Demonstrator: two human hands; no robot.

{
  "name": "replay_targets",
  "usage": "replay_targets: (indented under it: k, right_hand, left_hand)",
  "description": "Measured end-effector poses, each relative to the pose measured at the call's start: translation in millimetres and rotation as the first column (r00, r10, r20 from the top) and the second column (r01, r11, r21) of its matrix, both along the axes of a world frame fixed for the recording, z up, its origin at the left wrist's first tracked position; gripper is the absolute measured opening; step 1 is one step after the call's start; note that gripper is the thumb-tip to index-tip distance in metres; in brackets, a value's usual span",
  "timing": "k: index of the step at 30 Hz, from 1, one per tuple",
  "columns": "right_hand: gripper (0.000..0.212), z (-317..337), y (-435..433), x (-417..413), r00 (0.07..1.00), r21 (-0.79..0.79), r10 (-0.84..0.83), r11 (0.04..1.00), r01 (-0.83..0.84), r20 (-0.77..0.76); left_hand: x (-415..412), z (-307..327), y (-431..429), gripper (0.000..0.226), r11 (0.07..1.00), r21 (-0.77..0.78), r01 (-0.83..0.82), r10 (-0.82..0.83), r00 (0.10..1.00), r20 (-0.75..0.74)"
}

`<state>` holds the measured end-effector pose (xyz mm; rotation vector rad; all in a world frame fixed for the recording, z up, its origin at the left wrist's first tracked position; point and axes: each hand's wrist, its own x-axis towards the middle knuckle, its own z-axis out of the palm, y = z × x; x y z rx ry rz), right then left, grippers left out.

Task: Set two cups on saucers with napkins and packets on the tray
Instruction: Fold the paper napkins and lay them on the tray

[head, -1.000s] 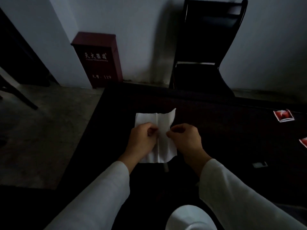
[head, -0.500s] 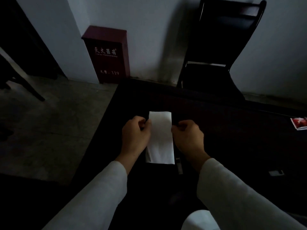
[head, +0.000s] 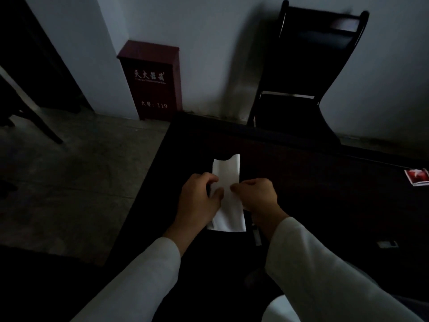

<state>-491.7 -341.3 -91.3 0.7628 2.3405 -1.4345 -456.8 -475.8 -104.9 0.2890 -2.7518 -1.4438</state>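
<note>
A white paper napkin (head: 227, 173), folded into a long narrow strip, lies on the dark table (head: 313, 182) in front of me. My left hand (head: 199, 201) pinches its left edge near the middle. My right hand (head: 257, 196) pinches the right edge opposite. The napkin's far left corner curls up. A red packet (head: 417, 177) lies on the table at the far right edge of the view. A white rounded object (head: 278, 310), perhaps a cup or saucer, shows at the bottom edge, partly hidden by my right sleeve.
A dark chair (head: 308, 89) stands behind the table against the wall. A dark red cabinet (head: 151, 80) sits on the floor at the wall, left of the table. A small pale item (head: 387, 244) lies on the table at right.
The napkin went from a wider unfolded sheet to a narrow folded strip. Both hands have shifted along its edges and its far corner now curls. The view has drifted left.
</note>
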Motion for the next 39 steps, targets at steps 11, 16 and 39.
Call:
replay_targets:
  k: [11,16,39]
  right_hand:
    - [0.005,46.9,7.0,25.4,0.983,-0.428,-0.157,0.886,0.182,0.093]
    - [0.007,89.8,27.7,49.6,0.988,-0.541,-0.143,0.827,0.151,0.058]
    - [0.044,229.2,109.7,243.1,0.973,-0.867,-0.05,0.464,-0.179,-0.227]
  left_hand:
    - [44.1,41.5,-4.3,0.078,0.931,0.044,0.362,-0.357,0.929,-0.092]
    - [58.3,75.1,3.7,0.045,0.959,-0.038,0.28,-0.276,0.901,-0.334]
    - [216.6,327.0,34.1,0.024,0.873,0.434,0.221,-0.124,0.963,-0.24]
